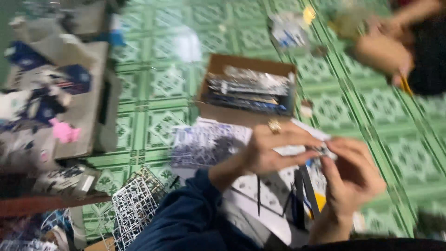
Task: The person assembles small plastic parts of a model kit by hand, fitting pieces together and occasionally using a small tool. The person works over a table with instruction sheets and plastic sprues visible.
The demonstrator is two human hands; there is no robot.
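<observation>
Green patterned floor tiles [153, 93] lie under everything. Nearest you, your left hand [272, 151] and right hand [350, 179] pinch one small blurred part [320, 151] between their fingertips, roughly level; beyond sits an open cardboard box [248, 88].

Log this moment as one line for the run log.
left hand: pinching small part | right hand: on same part | below: instruction sheet | behind: cardboard box
</observation>
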